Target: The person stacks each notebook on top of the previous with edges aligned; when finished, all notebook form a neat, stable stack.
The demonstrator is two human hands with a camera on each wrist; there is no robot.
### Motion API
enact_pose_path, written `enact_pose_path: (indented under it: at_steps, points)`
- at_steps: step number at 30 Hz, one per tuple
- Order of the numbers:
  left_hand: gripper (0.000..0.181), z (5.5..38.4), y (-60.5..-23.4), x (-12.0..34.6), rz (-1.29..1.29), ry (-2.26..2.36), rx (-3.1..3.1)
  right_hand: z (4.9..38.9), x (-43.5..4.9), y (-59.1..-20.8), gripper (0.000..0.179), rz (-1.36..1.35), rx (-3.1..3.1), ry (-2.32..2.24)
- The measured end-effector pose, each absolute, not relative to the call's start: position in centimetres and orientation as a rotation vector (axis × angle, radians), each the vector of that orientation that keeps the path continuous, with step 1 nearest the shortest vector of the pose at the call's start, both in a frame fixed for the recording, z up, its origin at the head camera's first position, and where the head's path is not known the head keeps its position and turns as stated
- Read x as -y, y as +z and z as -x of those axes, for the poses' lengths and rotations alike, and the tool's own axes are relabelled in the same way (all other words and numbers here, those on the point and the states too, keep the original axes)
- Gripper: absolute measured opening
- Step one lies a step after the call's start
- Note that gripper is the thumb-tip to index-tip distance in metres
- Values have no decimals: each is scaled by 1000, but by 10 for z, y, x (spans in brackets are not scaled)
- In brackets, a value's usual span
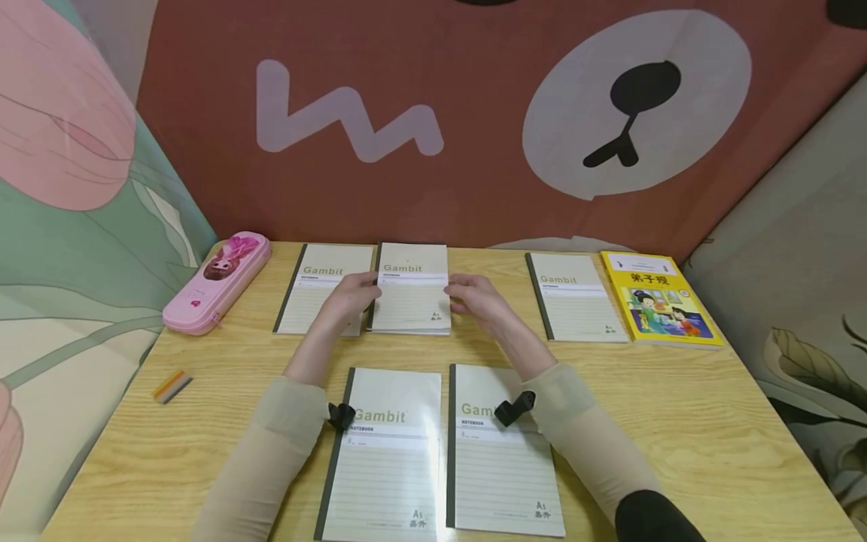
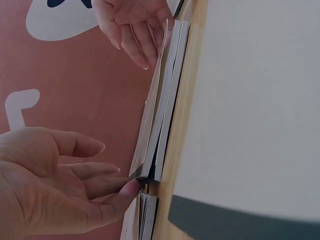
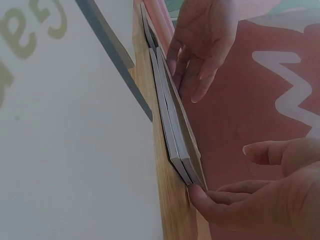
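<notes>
A stack of two Gambit notebooks (image 1: 409,301) with dark spines lies at the back of the table, the upper cover lifting slightly. My left hand (image 1: 348,297) touches the stack's spine side, its fingers nearly straight. On the opposite edge, the fingertips of my right hand (image 1: 479,297) rest against the pages, the fingers loosely extended. The right wrist view shows the side of the stacked notebooks (image 3: 172,117) with a fingertip at the near corner. Directly left of the stack lies another notebook (image 1: 305,297), partly behind my left hand.
Two notebooks lie in front, one on the left (image 1: 386,467) and one on the right (image 1: 504,482) under my forearm. Further right are a notebook (image 1: 576,297) and a yellow book (image 1: 660,301). A pink pencil case (image 1: 217,282) and small orange and grey sticks (image 1: 173,386) lie left.
</notes>
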State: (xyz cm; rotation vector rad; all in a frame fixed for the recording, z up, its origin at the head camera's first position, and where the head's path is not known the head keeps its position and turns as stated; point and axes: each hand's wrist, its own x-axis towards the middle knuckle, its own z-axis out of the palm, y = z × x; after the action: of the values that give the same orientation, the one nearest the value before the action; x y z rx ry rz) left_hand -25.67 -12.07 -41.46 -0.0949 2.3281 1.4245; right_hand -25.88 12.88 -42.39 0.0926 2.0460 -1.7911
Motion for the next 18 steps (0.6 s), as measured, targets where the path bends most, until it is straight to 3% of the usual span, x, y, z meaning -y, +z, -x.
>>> enact_pose_path:
  at_steps: [18]
  points:
    - [60, 260, -411, 119, 46, 1343, -2356, 255, -132, -421, 58, -99, -2022, -1799]
